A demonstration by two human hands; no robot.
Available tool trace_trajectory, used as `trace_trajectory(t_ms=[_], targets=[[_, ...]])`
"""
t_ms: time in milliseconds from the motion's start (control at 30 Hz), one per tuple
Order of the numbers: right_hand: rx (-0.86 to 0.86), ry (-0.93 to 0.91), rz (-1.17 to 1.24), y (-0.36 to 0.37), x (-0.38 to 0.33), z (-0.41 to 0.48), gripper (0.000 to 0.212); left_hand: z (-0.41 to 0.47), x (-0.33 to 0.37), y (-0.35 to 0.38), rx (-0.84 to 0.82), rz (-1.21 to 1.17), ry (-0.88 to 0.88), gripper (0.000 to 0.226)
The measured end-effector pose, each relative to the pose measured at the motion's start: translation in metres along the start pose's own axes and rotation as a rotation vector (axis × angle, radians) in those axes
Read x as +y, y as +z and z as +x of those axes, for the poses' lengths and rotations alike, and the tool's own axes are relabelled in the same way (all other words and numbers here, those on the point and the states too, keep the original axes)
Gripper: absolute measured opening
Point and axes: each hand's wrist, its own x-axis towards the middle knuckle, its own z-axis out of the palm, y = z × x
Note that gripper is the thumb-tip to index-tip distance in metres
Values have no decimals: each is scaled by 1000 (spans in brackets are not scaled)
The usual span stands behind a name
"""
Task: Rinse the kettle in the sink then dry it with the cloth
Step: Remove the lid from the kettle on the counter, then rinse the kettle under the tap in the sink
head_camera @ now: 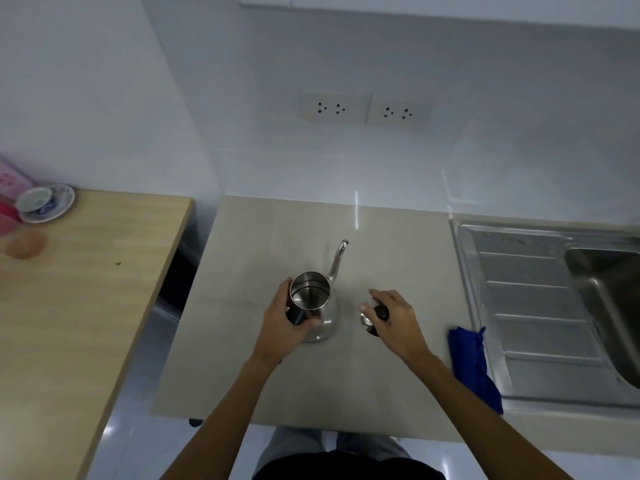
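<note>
A small steel kettle with a long thin spout stands open-topped on the beige counter. My left hand grips its black handle on the left side. My right hand holds the kettle's lid, steel with a black knob, just to the right of the kettle and low over the counter. A blue cloth lies crumpled at the counter's right, against the steel sink, whose drainboard is nearest and whose basin is at the far right edge of the view.
A wooden table stands to the left across a gap, with a cup on a saucer and pink items at its far left. Two wall sockets sit above the counter. My legs show below the counter's front edge.
</note>
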Motion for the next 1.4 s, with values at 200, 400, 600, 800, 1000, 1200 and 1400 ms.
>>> trace_trajectory(t_ms=[200,400,600,800,1000,1200,1400], targets=[[-45,106,-201,13,68,-48,64,0,-7,0,-22,18,-82,89],[-22,129,-383,23,102,-70,52,0,-9,1,-18,-7,-107,94],[-73,118,-333,28,102,-83,43,-2,-10,1,-15,2,-138,101],[-124,112,-373,33,103,-84,45,-1,-12,1,-24,-13,-172,106],[-17,205,-183,29,52,-38,54,-13,-18,-6,24,-36,-213,89],[-222,591,479,55,-13,51,45,-43,-25,-14,179,-144,-313,42],[-320,733,728,82,-26,77,34,-40,-30,-17,46,-170,-355,53]])
